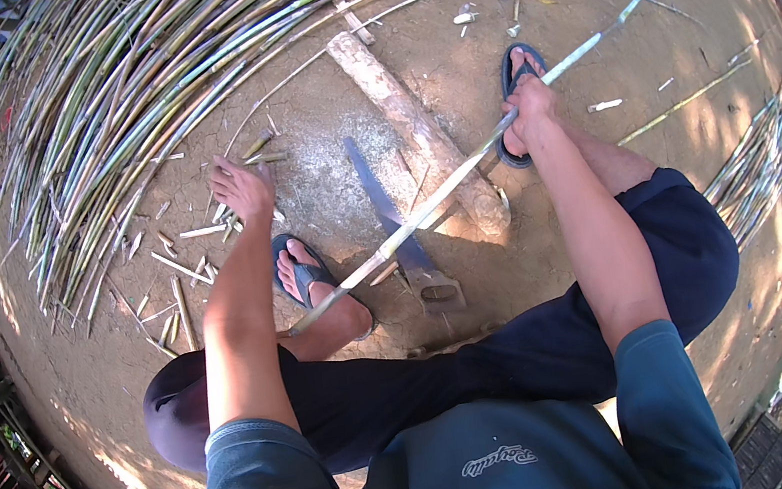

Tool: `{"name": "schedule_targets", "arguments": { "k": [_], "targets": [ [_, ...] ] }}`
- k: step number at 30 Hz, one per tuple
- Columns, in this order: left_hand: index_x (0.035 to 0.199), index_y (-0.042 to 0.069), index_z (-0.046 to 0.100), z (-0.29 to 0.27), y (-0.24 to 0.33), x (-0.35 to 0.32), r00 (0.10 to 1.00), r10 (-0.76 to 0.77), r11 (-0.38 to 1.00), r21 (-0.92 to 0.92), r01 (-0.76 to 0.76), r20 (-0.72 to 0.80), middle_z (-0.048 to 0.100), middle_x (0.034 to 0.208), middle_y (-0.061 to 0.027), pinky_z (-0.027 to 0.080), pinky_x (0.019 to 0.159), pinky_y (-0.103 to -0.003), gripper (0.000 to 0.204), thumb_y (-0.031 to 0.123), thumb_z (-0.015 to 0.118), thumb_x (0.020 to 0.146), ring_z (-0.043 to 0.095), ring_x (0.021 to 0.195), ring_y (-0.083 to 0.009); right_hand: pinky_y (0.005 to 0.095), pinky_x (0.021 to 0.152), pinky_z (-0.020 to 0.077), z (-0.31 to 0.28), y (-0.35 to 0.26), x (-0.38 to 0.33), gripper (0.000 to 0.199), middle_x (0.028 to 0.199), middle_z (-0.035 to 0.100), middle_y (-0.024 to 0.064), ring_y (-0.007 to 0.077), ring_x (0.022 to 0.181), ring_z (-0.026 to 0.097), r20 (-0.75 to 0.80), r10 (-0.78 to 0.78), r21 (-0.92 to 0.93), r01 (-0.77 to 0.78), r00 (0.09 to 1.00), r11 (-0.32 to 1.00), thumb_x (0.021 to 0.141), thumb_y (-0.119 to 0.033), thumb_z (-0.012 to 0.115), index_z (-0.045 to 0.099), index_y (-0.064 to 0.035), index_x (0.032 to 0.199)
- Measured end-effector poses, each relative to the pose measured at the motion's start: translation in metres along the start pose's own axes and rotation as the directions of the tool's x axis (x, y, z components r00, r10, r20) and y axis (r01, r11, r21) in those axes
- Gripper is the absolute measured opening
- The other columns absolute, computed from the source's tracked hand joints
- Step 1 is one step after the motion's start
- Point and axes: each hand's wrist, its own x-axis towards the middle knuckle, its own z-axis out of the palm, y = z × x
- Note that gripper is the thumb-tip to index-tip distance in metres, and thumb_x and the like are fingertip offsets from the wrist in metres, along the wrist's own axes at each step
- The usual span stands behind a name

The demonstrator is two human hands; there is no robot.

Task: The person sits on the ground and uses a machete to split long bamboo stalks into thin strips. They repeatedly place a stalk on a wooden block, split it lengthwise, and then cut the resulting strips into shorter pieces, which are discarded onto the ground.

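A long pale bamboo pole [382,251] slants from beside my left foot up to the far right. My right hand [532,105] is wrapped round it, close to my right foot. My left hand [243,188] is off the pole, low over the ground at the left, its fingers apart beside short cut bamboo pieces [262,145]. A handsaw [377,186] lies on the ground between my feet, its handle toward me, and the pole crosses above its blade. Right of the saw lies a thick log [401,106], and the pole passes over its near end.
A large heap of long bamboo poles [155,87] curves across the far left and back. Short offcuts [183,311] are scattered at the left, around pale sawdust [314,170]. Another bundle of thin sticks [757,154] lies at the right. Sandals [310,275] are on my feet.
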Motion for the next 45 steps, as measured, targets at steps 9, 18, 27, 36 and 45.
{"name": "schedule_targets", "arguments": {
  "k": [9, 18, 27, 36, 45],
  "targets": [
    [0.12, 0.009, 0.061, -0.091, 0.039, 0.01, 0.067, 0.497, 0.675, -0.434, 0.597, 0.865, 0.067, 0.105, -0.0075, 0.047, 0.083, -0.041, 0.068, 0.067, 0.039, 0.093, 0.062, 0.092, -0.021, 0.0324, 0.041, 0.0342, 0.052, -0.035, 0.051, 0.013, 0.058, 0.041, 0.0042, 0.0143, 0.045, 0.037, -0.139, 0.049, 0.128, -0.031, 0.989, 0.991, 0.091, -0.01, 0.051, 0.049, -0.0065, 0.079],
    [0.109, -0.001, 0.058, -0.192, 0.049, 0.009, 0.014, 0.618, 0.467, -0.382, 0.797, 0.786, 0.057, 0.067, -0.0039, 0.049, 0.046, -0.022, 0.054, 0.047, 0.035, 0.103, 0.055, 0.051, -0.01, 0.0346, 0.064, 0.045, 0.033, -0.051, 0.103, 0.022, 0.073, 0.052, 0.0036, 0.0172, 0.066, 0.053, 0.313, 0.071, -0.11, -0.038, 0.947, 0.993, 0.101, -0.022, 0.038, 0.05, -0.0094, 0.088],
    [0.102, 0.004, 0.064, -0.13, 0.044, -0.025, 0.52, 0.652, 0.737, -0.622, -0.266, 0.551, 0.061, 0.076, -0.0152, 0.047, 0.069, -0.04, 0.05, 0.052, 0.053, 0.094, 0.059, 0.074, -0.0266, 0.0483, 0.096, 0.044, -0.046, 0.073, -0.027, 0.056, 0.116, 0.059, 0.0272, 0.04, 0.11, 0.058, 0.525, -0.456, -0.731, 0.655, 0.718, 0.191, 0.092, -0.046, 0.054, 0.055, 0.0022, 0.12],
    [0.11, 0.006, 0.06, -0.079, 0.058, -0.064, 0.642, 0.486, 0.833, -0.537, -0.134, 0.593, 0.066, 0.096, -0.0243, 0.048, 0.082, -0.051, 0.045, 0.046, 0.047, 0.096, 0.062, 0.094, -0.0429, 0.0493, 0.101, 0.0379, -0.098, 0.119, -0.082, 0.076, 0.126, 0.048, 0.0228, 0.0383, 0.12, 0.046, 0.653, -0.131, -0.75, 0.615, 0.746, -0.244, 0.085, -0.028, 0.067, 0.027, -0.0053, 0.145],
    [0.103, 0.006, 0.061, -0.044, 0.067, -0.06, 0.669, 0.499, 0.82, -0.55, -0.158, 0.551, 0.066, 0.091, -0.023, 0.049, 0.08, -0.05, 0.037, 0.041, 0.058, 0.09, 0.063, 0.09, -0.0415, 0.0437, 0.088, 0.0461, -0.135, 0.195, -0.183, 0.051, 0.116, 0.051, 0.0169, 0.0337, 0.109, 0.049, 0.816, 0.273, -0.444, 0.855, 0.509, -0.267, 0.082, -0.037, 0.069, 0.052, -0.0035, 0.116]
  ]
}}
